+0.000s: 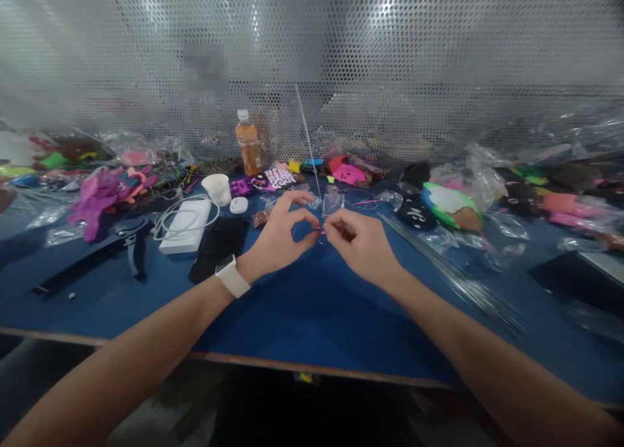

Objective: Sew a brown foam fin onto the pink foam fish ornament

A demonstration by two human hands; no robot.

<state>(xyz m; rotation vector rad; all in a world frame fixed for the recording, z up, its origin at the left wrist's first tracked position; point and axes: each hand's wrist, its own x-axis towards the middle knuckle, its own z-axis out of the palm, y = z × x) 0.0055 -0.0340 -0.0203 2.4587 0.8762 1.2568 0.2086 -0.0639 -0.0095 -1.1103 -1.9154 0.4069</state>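
My left hand (pixel 283 234), with a white-banded watch (pixel 233 276) on its wrist, brings thumb and index finger together in a pinch while the other fingers stay raised. Fingertip to fingertip with it, my right hand (pixel 359 242) is closed in a pinch too. Between them shows a small thin pink piece (pixel 321 231), too small to name. A thin pale rod (pixel 307 138) slants upward behind the hands; its lower end is hard to trace. Just beyond the fingers lies a clear plastic bag (pixel 333 201).
Left on the blue table (pixel 302 317) are black-handled pliers (pixel 130 239), a white power bank (pixel 186 226) with cable, a black phone-like slab (pixel 219 242), a paper cup (pixel 217 190) and a drink bottle (pixel 248 145). Metal wires (pixel 453 275) lie right. Colourful soft pieces (pixel 348 173) line the back.
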